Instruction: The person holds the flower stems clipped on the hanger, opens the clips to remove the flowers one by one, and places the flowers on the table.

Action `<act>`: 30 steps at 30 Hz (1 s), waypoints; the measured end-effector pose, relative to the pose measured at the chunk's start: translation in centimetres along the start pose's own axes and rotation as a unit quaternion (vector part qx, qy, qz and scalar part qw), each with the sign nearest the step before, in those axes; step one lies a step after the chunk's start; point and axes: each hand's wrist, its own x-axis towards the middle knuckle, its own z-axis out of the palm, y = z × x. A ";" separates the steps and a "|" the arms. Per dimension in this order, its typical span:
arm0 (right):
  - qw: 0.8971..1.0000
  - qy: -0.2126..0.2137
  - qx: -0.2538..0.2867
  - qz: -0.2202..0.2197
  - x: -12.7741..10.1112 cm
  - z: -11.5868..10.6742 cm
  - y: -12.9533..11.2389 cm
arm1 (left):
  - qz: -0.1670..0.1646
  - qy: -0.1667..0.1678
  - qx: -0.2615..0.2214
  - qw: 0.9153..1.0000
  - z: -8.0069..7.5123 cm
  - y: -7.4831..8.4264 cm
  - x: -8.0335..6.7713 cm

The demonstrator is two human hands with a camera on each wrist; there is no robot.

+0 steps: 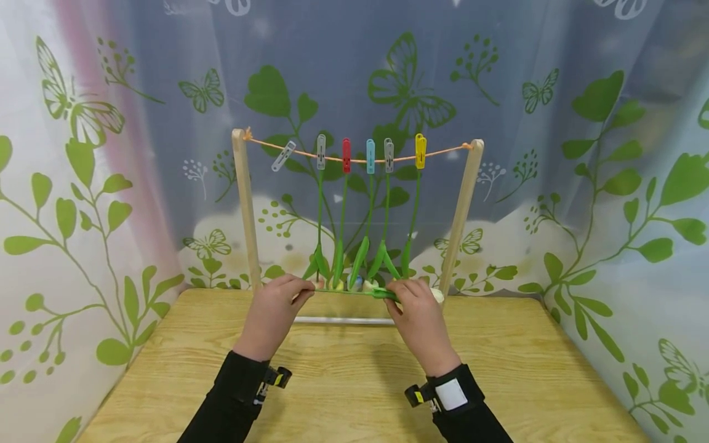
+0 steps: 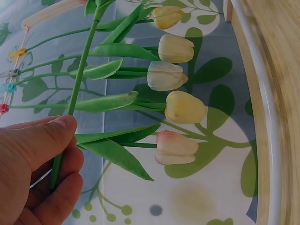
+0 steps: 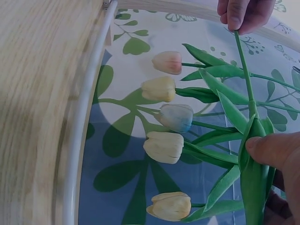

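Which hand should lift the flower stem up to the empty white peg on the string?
Probably the left hand: it pinches the bare end of the loose tulip stem, and the free white clothespin hangs above on its side. The right hand holds the leafy end.

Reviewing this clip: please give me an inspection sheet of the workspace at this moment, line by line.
Surface: wooden table, light grain.
Job's things: one artificial tulip stem held level between both hands; five tulips hang heads down from pegs on the orange string of a wooden rack; one grey peg holds nothing.
Clutter: nothing seen.
Grippers: left hand pinches the stem's bare end; right hand grips its leafy end.
Cables: nothing seen; black wrist straps only.
Surroundings: curtain printed with green leaves and butterflies on three sides.
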 end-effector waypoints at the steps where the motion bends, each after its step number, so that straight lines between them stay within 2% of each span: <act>1: 1.000 -0.001 0.001 0.001 0.0 0.0 0.0 | -0.001 -0.001 0.001 1.000 0.0 0.0 0.0; 16: 1.000 -0.014 0.015 0.017 -0.5 0.4 -0.3 | 0.005 -0.036 0.007 0.999 -0.2 -0.3 -0.2; 23: 1.000 -0.008 0.012 0.020 -1.0 0.5 -0.1 | 0.006 -0.048 0.007 0.999 0.4 -0.2 -0.4; 30: 0.999 -0.020 -0.001 0.026 -1.8 0.7 0.0 | -0.005 -0.068 -0.002 0.998 0.8 -0.3 -0.8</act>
